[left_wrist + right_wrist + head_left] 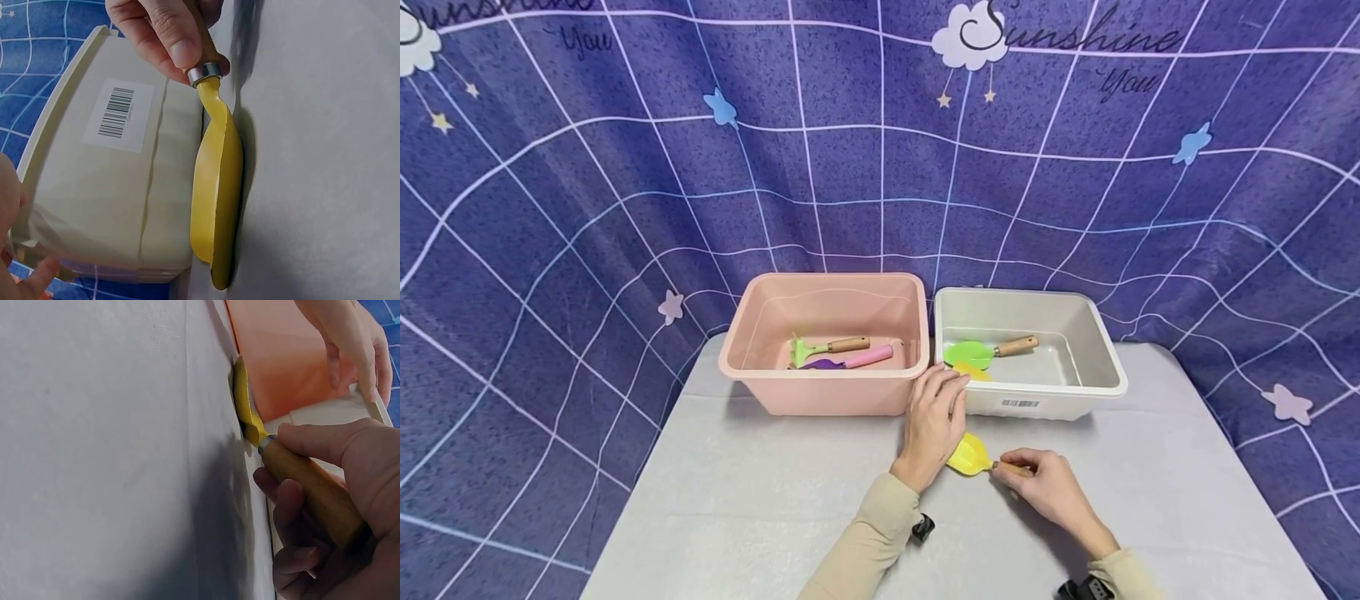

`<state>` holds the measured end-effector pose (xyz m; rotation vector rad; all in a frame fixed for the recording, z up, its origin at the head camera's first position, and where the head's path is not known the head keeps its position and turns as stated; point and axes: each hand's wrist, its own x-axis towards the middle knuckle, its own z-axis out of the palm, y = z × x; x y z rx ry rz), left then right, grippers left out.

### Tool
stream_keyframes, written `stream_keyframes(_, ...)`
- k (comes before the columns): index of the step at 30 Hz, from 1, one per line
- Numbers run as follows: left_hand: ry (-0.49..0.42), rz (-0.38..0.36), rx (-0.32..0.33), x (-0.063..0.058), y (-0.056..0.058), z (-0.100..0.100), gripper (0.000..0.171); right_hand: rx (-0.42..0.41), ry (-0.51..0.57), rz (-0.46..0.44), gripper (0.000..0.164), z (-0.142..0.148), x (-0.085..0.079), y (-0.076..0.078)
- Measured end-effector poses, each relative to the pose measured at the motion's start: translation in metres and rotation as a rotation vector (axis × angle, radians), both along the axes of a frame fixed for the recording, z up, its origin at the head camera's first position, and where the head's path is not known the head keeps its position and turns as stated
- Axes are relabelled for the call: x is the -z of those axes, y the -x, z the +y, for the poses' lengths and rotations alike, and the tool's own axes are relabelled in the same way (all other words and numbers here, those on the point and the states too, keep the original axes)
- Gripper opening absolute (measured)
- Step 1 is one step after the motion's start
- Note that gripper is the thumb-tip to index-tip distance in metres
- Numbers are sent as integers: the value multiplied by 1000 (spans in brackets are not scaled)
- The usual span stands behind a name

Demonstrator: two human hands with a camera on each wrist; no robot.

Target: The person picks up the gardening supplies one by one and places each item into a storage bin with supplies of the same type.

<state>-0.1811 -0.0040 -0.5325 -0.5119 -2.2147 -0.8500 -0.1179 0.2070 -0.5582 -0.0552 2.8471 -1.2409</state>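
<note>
My right hand (pixel 1048 487) grips the wooden handle of a yellow trowel (pixel 970 455), its thumb along the handle near the metal collar. The blade lies low, at or just above the tabletop, in front of the white bin (pixel 1052 402). At the bin's front left corner, my left hand (pixel 931 425) holds the rim, fingers over it and thumb on the outer side. Inside that bin are a green trowel (pixel 972 353) with a wooden handle and a yellow piece (pixel 973 372), partly hidden by the front wall and the left hand.
To the left stands a pink bin (pixel 827 395), close beside the white one. It contains a green hand rake (pixel 831 345) with a wooden handle and a purple tool (pixel 850 361) with a pink handle. A patterned blue curtain (pixel 880 167) hangs behind the grey table (pixel 737 517).
</note>
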Motion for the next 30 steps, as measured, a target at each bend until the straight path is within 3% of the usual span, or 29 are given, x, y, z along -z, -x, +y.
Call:
stream_keyframes(16, -8, 19, -3, 2, 2, 2, 22, 30, 24, 27, 24, 5, -1, 2)
stream_keyframes(30, -6, 33, -9, 1, 1, 1, 22, 34, 110, 22, 25, 11, -4, 1)
